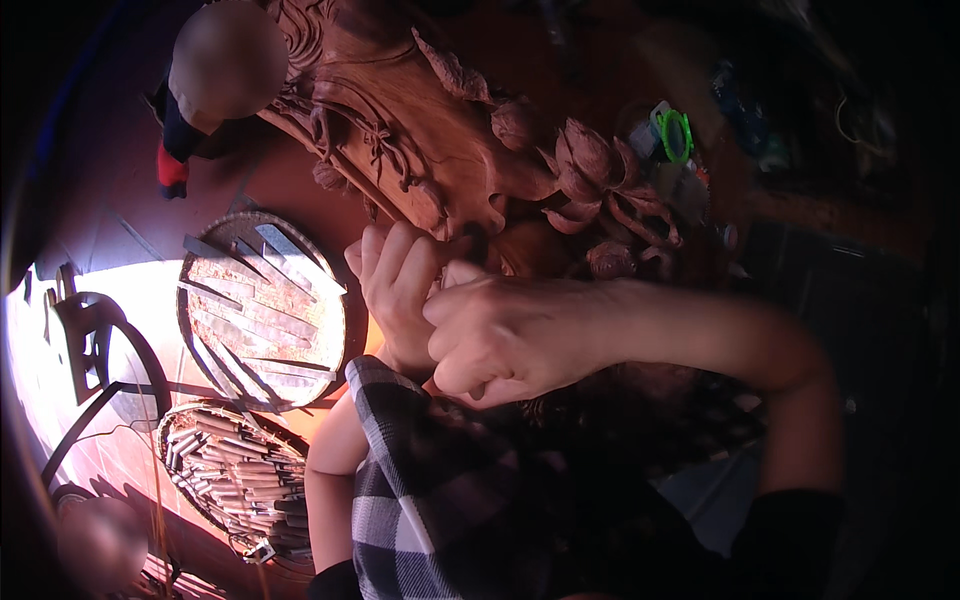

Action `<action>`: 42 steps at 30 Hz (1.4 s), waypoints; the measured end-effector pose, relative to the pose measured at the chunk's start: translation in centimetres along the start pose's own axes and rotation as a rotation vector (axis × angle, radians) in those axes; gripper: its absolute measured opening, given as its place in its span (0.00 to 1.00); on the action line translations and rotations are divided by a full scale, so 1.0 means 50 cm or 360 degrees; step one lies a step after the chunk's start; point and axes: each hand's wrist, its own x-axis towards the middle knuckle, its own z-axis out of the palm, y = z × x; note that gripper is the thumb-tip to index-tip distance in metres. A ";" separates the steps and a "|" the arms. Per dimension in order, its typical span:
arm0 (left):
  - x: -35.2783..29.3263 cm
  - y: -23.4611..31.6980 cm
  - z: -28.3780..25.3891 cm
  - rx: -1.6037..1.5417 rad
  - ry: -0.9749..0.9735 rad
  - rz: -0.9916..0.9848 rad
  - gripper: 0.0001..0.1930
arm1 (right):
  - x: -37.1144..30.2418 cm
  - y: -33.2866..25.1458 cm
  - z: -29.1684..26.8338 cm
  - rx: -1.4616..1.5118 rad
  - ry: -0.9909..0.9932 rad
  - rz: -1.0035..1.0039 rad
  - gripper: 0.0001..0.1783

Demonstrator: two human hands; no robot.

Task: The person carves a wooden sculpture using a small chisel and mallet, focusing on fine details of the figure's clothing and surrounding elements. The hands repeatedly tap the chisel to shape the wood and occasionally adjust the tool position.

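In front of me lies a large reddish-brown wood carving (420,100) with raised flowers, buds and stems. My left hand (395,295) is at its near edge, the fingers curled tightly. My right hand (490,335) is closed in a fist just to the right, overlapping the left one. Whatever the two hands grip is hidden behind the fingers. A carved lotus-like bloom (585,165) stands out beyond my right forearm. Black-and-white checked cloth (400,490) drapes below my hands.
A round woven tray (335,260) with several flat metal blades sits in sunlight at left. Nearer is a basket (165,450) packed with wooden-handled tools. A dark curved metal stand (85,340) is at far left. A green ring-shaped object (677,135) lies beyond the carving. People appear at upper and lower left.
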 end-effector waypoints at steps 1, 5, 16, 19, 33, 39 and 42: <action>0.024 0.007 -0.003 0.0003 -0.0102 -0.0031 0.11 | -0.004 -0.008 -0.014 -0.0028 -0.0032 0.0044 0.10; -0.004 0.012 0.005 0.0063 0.0031 0.0011 0.09 | -0.007 0.010 0.008 0.0076 -0.0110 0.0005 0.12; 0.003 0.012 -0.009 0.0052 -0.0012 -0.0017 0.09 | -0.002 0.008 -0.006 0.0074 -0.0044 -0.0045 0.15; 0.043 0.005 0.014 0.0012 0.0007 0.0000 0.09 | -0.002 0.008 -0.020 -0.0096 -0.0067 0.0009 0.16; -0.001 0.015 -0.003 -0.0035 0.0018 -0.0205 0.10 | 0.015 -0.014 -0.012 0.0034 -0.0145 0.0122 0.10; -0.005 0.012 0.003 -0.0512 0.0016 -0.0493 0.10 | 0.023 -0.001 -0.003 0.0095 -0.0041 0.0158 0.11; 0.017 0.021 -0.002 -0.0351 -0.0089 -0.0406 0.11 | 0.015 -0.015 -0.008 0.0014 0.0034 0.0189 0.11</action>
